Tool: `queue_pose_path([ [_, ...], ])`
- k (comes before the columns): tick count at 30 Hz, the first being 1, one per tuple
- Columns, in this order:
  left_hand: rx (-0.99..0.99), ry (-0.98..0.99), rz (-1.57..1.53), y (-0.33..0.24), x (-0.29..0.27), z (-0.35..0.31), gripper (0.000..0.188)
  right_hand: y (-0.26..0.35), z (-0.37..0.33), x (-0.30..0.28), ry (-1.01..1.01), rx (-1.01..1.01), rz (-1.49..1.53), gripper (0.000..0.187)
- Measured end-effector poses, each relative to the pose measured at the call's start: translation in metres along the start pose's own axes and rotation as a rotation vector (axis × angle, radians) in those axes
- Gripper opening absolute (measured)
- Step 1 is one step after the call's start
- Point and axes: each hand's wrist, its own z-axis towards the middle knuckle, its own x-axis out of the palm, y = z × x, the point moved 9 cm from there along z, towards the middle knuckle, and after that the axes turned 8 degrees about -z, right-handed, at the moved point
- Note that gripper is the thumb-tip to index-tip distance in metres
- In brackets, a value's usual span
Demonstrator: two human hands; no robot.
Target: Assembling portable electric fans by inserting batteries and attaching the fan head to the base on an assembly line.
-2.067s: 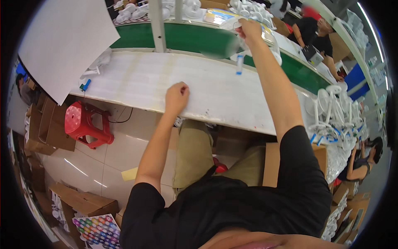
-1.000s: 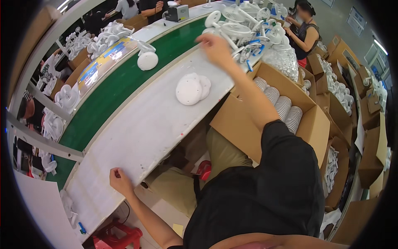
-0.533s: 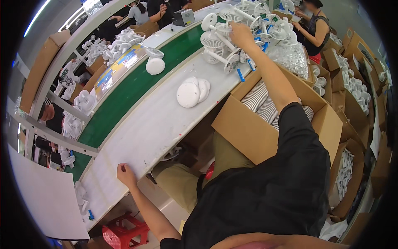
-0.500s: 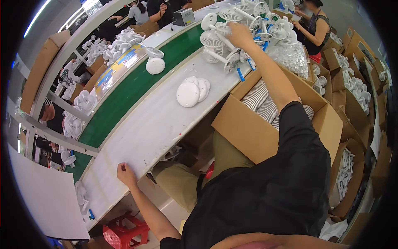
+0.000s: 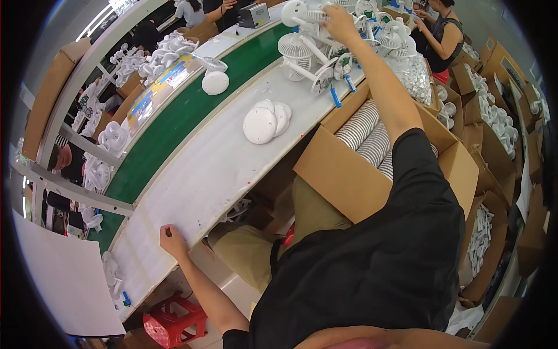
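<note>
My right hand (image 5: pixel 340 24) reaches to the far end of the bench, its fingers closed on the edge of a small white fan (image 5: pixel 317 16) with a round base (image 5: pixel 294 13). Around it lies a heap of similar white fans (image 5: pixel 295 46), some with blue parts (image 5: pixel 335 98) and exposed circuit boards. My left hand (image 5: pixel 172 239) rests on the near left part of the white bench (image 5: pixel 192 174), fingers curled, with nothing visible in them. Between the hands, several white round discs (image 5: pixel 260 125) lie stacked and overlapping.
A green conveyor belt (image 5: pixel 157 157) runs behind the bench, carrying one white fan (image 5: pixel 215 82). At my right stands an open carton (image 5: pixel 343 180) of ribbed white round parts (image 5: pixel 357 125). A red stool (image 5: pixel 174 323) is below the bench. Another person (image 5: pixel 444 38) works at the far right.
My right hand has moved slightly up and away, and the fan with its round base has shifted the same way, out of the heap. My left hand stays on the bench.
</note>
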Motion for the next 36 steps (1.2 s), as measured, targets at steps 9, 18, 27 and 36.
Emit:
queue_pose_path([
  [9,-0.027,-0.031,-0.248,-0.035,0.0,-0.033,0.012,0.02,0.005,-0.122,0.097,0.259,0.356,0.045],
  [18,0.272,0.159,-0.752,-0.29,0.027,-0.088,0.012,0.076,-0.083,-0.084,0.414,0.167,1.975,0.055],
  [27,0.124,0.53,-1.185,-0.357,0.077,-0.101,0.047,0.208,-0.192,0.01,0.994,0.588,2.551,0.062],
  [36,0.222,0.705,-0.83,-0.371,0.075,-0.11,0.045,0.299,-0.231,0.02,1.541,0.857,2.338,0.046],
])
